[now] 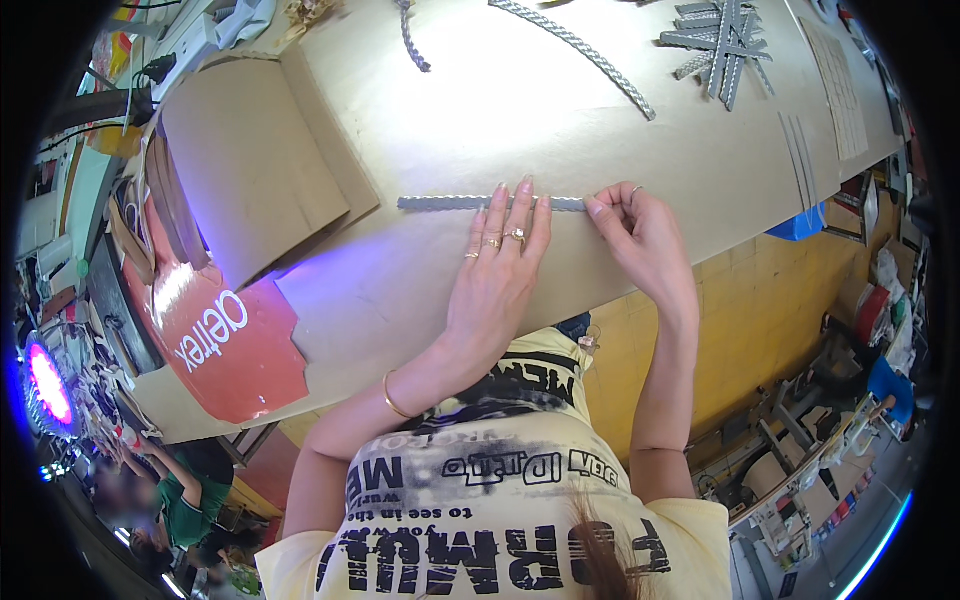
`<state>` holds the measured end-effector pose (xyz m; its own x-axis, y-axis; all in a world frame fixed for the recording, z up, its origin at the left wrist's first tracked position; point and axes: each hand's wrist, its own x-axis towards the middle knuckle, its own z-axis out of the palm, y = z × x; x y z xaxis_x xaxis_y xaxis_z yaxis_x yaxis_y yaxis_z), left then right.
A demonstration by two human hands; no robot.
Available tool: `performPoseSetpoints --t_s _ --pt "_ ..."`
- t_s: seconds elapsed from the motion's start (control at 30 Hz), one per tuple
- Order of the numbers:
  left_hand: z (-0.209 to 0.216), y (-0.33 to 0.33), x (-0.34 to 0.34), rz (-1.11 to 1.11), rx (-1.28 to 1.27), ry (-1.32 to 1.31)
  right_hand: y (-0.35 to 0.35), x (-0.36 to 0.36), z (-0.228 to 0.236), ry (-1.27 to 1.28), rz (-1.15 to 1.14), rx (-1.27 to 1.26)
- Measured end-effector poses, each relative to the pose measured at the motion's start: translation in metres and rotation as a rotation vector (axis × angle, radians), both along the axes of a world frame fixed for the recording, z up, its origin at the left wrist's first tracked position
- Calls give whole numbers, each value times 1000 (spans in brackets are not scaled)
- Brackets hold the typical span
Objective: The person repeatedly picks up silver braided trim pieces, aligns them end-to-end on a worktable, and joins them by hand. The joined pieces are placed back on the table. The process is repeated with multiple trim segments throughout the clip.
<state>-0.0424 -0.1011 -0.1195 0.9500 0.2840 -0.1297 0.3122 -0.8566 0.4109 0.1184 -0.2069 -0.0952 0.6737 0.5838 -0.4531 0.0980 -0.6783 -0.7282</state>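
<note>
A narrow grey strip with a pale braided edge [432,203] lies straight across the table in front of me. My left hand [505,255] rests flat over its middle, fingers stretched out, with rings on them. At the strip's right end, the thumb and fingers of my right hand [640,235] pinch its tip. Part of the strip is hidden under my left fingers. Farther off lies a longer silver braided strip [580,58], slightly curved. A heap of similar grey strips [722,45] sits at the far right.
An open cardboard box [255,165] stands on the left of the table [420,130], beside a red sheet [240,350]. A short dark braided cord [411,40] lies at the far side. Thin strips [797,150] and a blue bin [797,226] are at the right edge. Another person [190,490] is at lower left.
</note>
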Motion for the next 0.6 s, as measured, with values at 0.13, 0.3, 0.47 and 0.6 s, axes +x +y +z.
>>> performPoseSetpoints --t_s 0.13,0.3,0.47,0.6 --pt "3 0 1 -17 23 17 2 -3 -3 -56 -8 -4" --pt "4 -3 3 -15 76 22 3 -6 -5 -94 -21 -13" --pt "1 -9 6 -4 162 49 6 -11 -3 -212 14 -49" --pt "-3 -18 11 26 264 85 6 -21 -4 -308 -62 -70"
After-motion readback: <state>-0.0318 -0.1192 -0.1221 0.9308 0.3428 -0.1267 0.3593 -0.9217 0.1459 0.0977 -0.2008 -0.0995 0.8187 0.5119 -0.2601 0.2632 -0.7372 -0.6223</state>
